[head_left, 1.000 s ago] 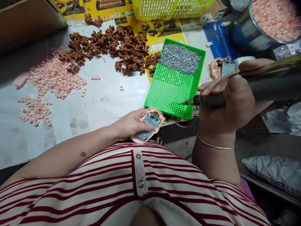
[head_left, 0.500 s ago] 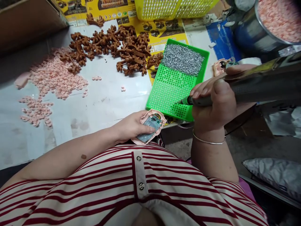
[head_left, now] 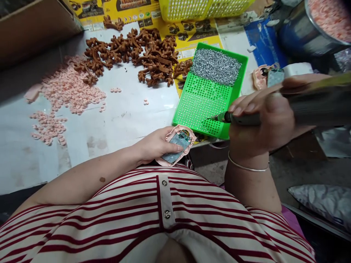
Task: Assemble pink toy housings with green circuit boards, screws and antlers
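My left hand (head_left: 161, 144) is closed round a pink plastic toy shell (head_left: 189, 146), its thumb pressed on a grey-green circuit board (head_left: 177, 140) set inside. Thin wires show at the shell's upper end. Wrapped round an electric screwdriver (head_left: 245, 118) is my right hand (head_left: 263, 113), slightly blurred. The driver's thin bit points left, over the lower part of a green perforated tray (head_left: 197, 95). A heap of small silver screws (head_left: 216, 66) fills the tray's far end. I cannot tell whether a screw sits on the bit's tip.
Brown plastic parts (head_left: 156, 54) lie heaped behind, with small pink pieces (head_left: 71, 87) at left. Another shell (head_left: 259, 77) with a board lies right of the tray. A yellow basket (head_left: 192, 9), a cardboard box (head_left: 35, 29) and a metal pot (head_left: 298, 29) of pink pieces stand around.
My right hand and the screwdriver have shifted slightly right, the bit still over the tray. My left hand keeps its hold on the shell. The whole view has moved a little.
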Action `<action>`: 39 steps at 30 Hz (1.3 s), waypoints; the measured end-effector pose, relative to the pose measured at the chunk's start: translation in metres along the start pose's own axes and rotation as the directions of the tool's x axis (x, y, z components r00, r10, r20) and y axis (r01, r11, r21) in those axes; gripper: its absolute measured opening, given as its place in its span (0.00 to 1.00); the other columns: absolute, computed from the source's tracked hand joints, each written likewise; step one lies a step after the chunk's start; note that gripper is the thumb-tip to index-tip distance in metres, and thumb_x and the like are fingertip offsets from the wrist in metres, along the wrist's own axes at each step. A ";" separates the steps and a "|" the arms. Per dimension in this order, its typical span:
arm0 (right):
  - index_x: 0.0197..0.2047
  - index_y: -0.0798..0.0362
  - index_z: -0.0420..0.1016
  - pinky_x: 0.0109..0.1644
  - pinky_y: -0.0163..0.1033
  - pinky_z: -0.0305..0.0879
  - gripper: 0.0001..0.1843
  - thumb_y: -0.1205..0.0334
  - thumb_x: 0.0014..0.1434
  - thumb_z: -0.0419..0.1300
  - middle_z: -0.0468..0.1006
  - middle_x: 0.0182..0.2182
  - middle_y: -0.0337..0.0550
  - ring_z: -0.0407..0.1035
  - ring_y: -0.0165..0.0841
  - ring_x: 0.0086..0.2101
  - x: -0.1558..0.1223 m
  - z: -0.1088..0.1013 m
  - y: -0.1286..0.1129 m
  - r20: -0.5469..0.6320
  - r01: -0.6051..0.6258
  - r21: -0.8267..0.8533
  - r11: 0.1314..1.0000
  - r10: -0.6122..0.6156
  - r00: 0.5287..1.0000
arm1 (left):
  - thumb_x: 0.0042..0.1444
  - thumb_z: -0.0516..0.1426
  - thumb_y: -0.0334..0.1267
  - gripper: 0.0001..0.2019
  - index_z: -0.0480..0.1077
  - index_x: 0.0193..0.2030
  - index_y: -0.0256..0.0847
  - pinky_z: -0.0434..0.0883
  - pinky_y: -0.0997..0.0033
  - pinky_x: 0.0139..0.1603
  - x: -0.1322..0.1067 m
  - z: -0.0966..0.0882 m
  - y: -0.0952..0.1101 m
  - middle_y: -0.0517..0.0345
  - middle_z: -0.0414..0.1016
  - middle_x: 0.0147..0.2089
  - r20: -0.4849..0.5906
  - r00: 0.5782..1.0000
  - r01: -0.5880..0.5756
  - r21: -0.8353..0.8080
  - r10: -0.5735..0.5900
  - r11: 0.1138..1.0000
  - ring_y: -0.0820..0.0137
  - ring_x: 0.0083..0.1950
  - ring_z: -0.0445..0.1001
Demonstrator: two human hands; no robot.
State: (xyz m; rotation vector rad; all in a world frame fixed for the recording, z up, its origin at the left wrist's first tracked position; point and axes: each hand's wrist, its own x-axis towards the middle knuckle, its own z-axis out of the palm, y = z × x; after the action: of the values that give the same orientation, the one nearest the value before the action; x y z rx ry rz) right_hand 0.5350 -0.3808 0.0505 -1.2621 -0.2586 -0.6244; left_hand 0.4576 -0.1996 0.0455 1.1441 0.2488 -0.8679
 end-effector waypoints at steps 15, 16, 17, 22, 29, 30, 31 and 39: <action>0.23 0.46 0.66 0.19 0.37 0.66 0.18 0.50 0.61 0.61 0.56 0.17 0.32 0.54 0.27 0.15 -0.027 0.033 -0.047 0.408 -0.036 0.094 0.995 -0.006 0.913 | 0.47 0.62 0.27 0.13 0.70 0.41 0.36 0.71 0.72 0.37 -0.001 0.005 -0.008 0.57 0.77 0.34 -0.068 0.997 -0.031 -0.006 0.031 0.999 0.73 0.31 0.74; 0.24 0.46 0.67 0.19 0.37 0.66 0.17 0.51 0.61 0.61 0.57 0.17 0.31 0.54 0.27 0.15 -0.028 0.034 -0.044 0.393 -0.024 0.109 0.994 -0.021 0.919 | 0.47 0.62 0.27 0.13 0.70 0.42 0.36 0.72 0.72 0.38 0.000 0.004 -0.009 0.58 0.77 0.33 -0.061 0.997 -0.039 -0.009 0.038 0.999 0.73 0.31 0.74; 0.25 0.46 0.67 0.19 0.37 0.66 0.16 0.51 0.61 0.62 0.58 0.17 0.30 0.55 0.27 0.15 -0.029 0.036 -0.041 0.366 -0.016 0.127 0.992 -0.032 0.930 | 0.47 0.62 0.27 0.14 0.71 0.42 0.36 0.72 0.71 0.38 0.000 0.004 -0.009 0.58 0.77 0.33 -0.055 0.998 -0.044 -0.010 0.044 0.999 0.73 0.31 0.75; 0.32 0.45 0.69 0.18 0.39 0.65 0.12 0.54 0.55 0.69 0.62 0.18 0.27 0.57 0.28 0.14 -0.034 0.041 -0.039 0.243 -0.046 0.192 0.980 -0.002 0.970 | 0.47 0.62 0.27 0.13 0.71 0.41 0.36 0.72 0.70 0.39 0.000 0.003 -0.009 0.58 0.78 0.33 -0.041 0.998 -0.039 -0.029 0.038 0.999 0.71 0.32 0.75; 0.32 0.44 0.69 0.21 0.41 0.66 0.12 0.54 0.54 0.69 0.64 0.18 0.28 0.61 0.30 0.16 -0.036 0.039 -0.044 0.251 -0.122 0.160 0.980 0.079 0.965 | 0.47 0.61 0.25 0.12 0.71 0.40 0.36 0.71 0.70 0.39 0.001 0.004 -0.008 0.58 0.78 0.32 -0.046 0.998 -0.039 -0.013 0.039 0.999 0.72 0.32 0.75; 0.32 0.44 0.69 0.21 0.41 0.66 0.12 0.53 0.54 0.69 0.64 0.18 0.28 0.61 0.30 0.16 -0.036 0.037 -0.044 0.263 -0.123 0.138 0.983 0.083 0.961 | 0.47 0.61 0.25 0.12 0.71 0.40 0.36 0.71 0.70 0.39 0.001 0.004 -0.007 0.58 0.77 0.32 -0.053 0.998 -0.035 -0.013 0.035 0.999 0.72 0.32 0.75; 0.31 0.44 0.68 0.21 0.42 0.66 0.12 0.52 0.54 0.68 0.65 0.18 0.29 0.60 0.30 0.16 -0.036 0.036 -0.042 0.282 -0.118 0.115 0.986 0.082 0.956 | 0.47 0.61 0.24 0.12 0.71 0.39 0.36 0.71 0.70 0.39 0.001 0.005 -0.007 0.59 0.77 0.32 -0.060 0.998 -0.028 -0.012 0.027 1.000 0.71 0.31 0.75; 0.40 0.40 0.75 0.19 0.39 0.66 0.08 0.59 0.57 0.68 0.68 0.21 0.29 0.62 0.30 0.15 -0.028 0.032 -0.024 0.402 -0.068 0.231 0.971 -0.032 0.915 | 0.46 0.61 0.25 0.12 0.70 0.38 0.37 0.71 0.70 0.36 0.001 0.004 -0.007 0.58 0.77 0.31 -0.066 0.998 0.005 -0.029 -0.007 1.000 0.71 0.30 0.75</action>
State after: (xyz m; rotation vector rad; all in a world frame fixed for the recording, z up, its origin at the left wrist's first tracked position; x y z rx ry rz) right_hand 0.5036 -0.3462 0.0649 -1.1461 -0.6472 -0.2968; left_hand 0.4522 -0.2046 0.0424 1.1468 0.3189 -0.8302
